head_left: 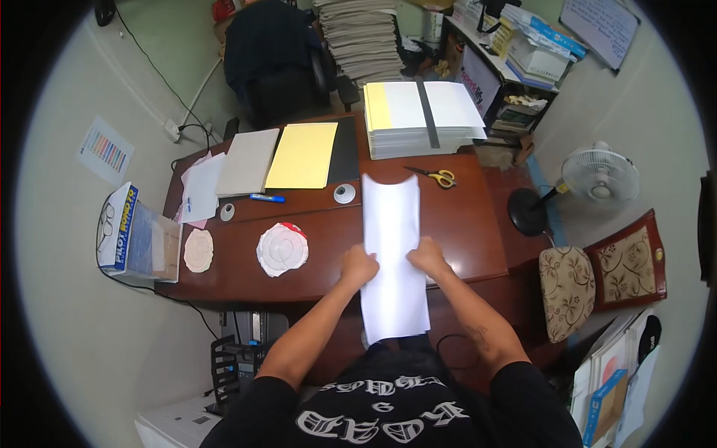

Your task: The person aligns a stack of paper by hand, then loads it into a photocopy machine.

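Observation:
Between my two hands is a stack of white paper (392,269), held up over the desk's front edge and bowed along its length. My left hand (359,266) is closed on its left edge. On the opposite edge, my right hand (429,258) grips the same paper with curled fingers. Just beyond the paper lie yellow-handled scissors (445,178). Behind them sits a thick paper stack (418,119) with a dark band across it. Yellow sheets (302,155) lie to the left, beside a grey board or folder (249,162).
A blue marker (267,198) and a round white disc (344,194) rest on the brown desk (328,284). Nearer are a white round piece (282,249) and a smaller pale one (199,251). A box (138,231) stands at the left edge; a fan (597,175) stands right.

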`<state>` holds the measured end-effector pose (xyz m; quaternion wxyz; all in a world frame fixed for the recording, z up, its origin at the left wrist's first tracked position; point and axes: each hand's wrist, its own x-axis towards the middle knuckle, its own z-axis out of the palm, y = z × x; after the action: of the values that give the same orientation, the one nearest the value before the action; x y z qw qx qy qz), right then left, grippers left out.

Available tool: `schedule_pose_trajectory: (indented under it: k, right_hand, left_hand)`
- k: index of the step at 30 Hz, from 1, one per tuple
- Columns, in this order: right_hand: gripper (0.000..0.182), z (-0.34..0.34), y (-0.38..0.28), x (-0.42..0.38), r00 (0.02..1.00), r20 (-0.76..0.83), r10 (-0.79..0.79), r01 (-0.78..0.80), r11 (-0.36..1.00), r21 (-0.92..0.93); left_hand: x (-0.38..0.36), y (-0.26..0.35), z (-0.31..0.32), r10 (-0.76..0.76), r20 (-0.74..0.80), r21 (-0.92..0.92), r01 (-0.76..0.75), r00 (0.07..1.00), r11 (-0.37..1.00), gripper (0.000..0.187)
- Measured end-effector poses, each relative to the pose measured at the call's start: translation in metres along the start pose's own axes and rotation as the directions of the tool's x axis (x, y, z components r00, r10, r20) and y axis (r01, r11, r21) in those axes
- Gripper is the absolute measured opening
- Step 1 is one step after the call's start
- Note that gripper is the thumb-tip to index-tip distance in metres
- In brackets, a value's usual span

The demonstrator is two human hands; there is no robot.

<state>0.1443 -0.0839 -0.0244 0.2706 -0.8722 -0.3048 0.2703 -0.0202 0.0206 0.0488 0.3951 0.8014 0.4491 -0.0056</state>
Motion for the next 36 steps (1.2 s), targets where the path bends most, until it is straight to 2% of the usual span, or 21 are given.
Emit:
schedule_pose_trajectory:
  k: [3,4,6,7,8,9,11,12,14,17,18,20,21,23,27,29,31,32,33,35,36]
  right_hand:
    - [0.051,-0.041,-0.065,-0.047,0.977,0.213,-0.013,0.018,1.0,-0.024]
    - [0.059,-0.024,-0.054,-0.044,0.985,0.06,-0.165,0.166,0.986,-0.011]
    - [0.077,0.023,-0.015,-0.053,0.871,-0.238,-0.43,0.43,0.901,-0.053]
    - [0.082,0.027,-0.014,-0.063,0.916,-0.182,-0.358,0.356,0.933,-0.044]
    - [0.088,0.029,-0.02,-0.058,0.943,-0.138,-0.303,0.3,0.953,-0.047]
    - [0.095,0.029,-0.027,-0.054,0.965,-0.09,-0.246,0.242,0.969,-0.048]
    - [0.091,0.033,-0.022,-0.058,0.957,-0.071,-0.282,0.278,0.959,-0.06]
    - [0.091,0.035,-0.016,-0.065,0.954,-0.073,-0.292,0.285,0.954,-0.094]
    - [0.09,0.029,-0.016,-0.054,0.963,-0.054,-0.262,0.25,0.953,-0.172]
    - [0.092,0.02,-0.007,-0.042,0.978,-0.029,-0.205,0.207,0.969,0.134]
    - [0.082,0.015,-0.016,-0.034,0.962,-0.105,-0.253,0.274,0.906,0.323]
    - [0.072,0.005,-0.017,-0.033,0.978,-0.046,-0.205,0.193,0.793,0.578]
    - [0.068,-0.002,-0.029,-0.039,0.983,-0.003,-0.185,0.137,0.714,0.687]
    - [0.063,0.023,-0.013,-0.033,0.959,-0.08,-0.272,0.28,0.865,0.417]
    - [0.062,0.024,0.006,-0.048,0.97,-0.042,-0.238,0.24,0.93,0.278]
    - [0.063,0.022,0.02,-0.038,0.972,-0.049,-0.231,0.235,0.928,0.289]
    - [0.064,0.021,0.018,-0.025,0.97,-0.046,-0.237,0.237,0.897,0.372]
    - [0.075,0.02,0.012,-0.024,0.973,-0.118,-0.2,0.233,0.819,0.524]
    - [0.077,0.011,0.0,-0.028,0.994,-0.1,-0.043,0.094,0.806,0.584]
    - [0.084,-0.004,-0.023,-0.026,0.961,-0.022,0.276,-0.188,0.708,0.681]
    - [0.076,-0.004,-0.018,-0.011,0.919,-0.021,0.393,-0.298,0.73,0.616]
  left_hand:
    - [-0.007,-0.005,0.023,0.09,0.007,-0.17,-0.087,0.996,0.982,0.06]
    - [-0.005,-0.015,0.035,0.112,-0.02,-0.223,-0.114,0.993,0.968,0.071]
    - [0.005,-0.041,0.064,0.215,-0.223,-0.106,-0.243,0.951,0.964,0.083]
    - [0.001,-0.045,0.07,0.271,-0.314,-0.038,-0.297,0.91,0.954,0.09]
    - [0.004,-0.046,0.07,0.206,-0.249,-0.177,-0.254,0.946,0.951,0.093]
    - [0.008,-0.043,0.067,0.275,-0.265,-0.134,-0.317,0.924,0.939,0.094]
    - [0.0,-0.047,0.072,0.383,-0.247,-0.048,-0.406,0.89,0.913,0.094]
    - [-0.006,-0.043,0.075,0.341,-0.262,0.06,-0.337,0.903,0.94,0.095]
    - [0.008,-0.043,0.071,0.348,-0.254,0.057,-0.345,0.902,0.937,0.094]
    - [0.008,-0.047,0.055,0.33,-0.18,-0.151,-0.358,0.927,0.922,0.091]
    - [0.011,-0.041,0.048,0.34,-0.168,-0.264,-0.374,0.925,0.889,0.09]
    - [0.004,-0.032,0.051,0.357,-0.145,-0.378,-0.385,0.923,0.842,0.084]
    - [0.001,-0.024,0.055,0.426,-0.182,-0.304,-0.462,0.886,0.833,0.08]
    - [-0.006,-0.012,0.061,0.439,-0.174,-0.124,-0.462,0.881,0.878,0.079]
    - [-0.012,-0.01,0.09,0.359,-0.262,0.255,-0.295,0.896,0.921,0.076]
    - [-0.011,-0.002,0.081,0.314,-0.215,0.183,-0.278,0.925,0.943,0.079]
    - [-0.001,-0.02,0.072,0.426,-0.273,0.013,-0.44,0.862,0.898,0.08]
    - [0.007,-0.026,0.069,0.383,-0.351,-0.165,-0.459,0.855,0.873,0.084]
    - [0.015,-0.026,0.062,0.217,-0.397,-0.404,-0.382,0.892,0.831,0.086]
    - [0.032,-0.023,0.047,-0.135,-0.345,-0.8,-0.216,0.929,0.559,0.09]
    - [0.04,-0.028,0.04,-0.128,-0.189,-0.775,-0.068,0.974,0.628,0.083]
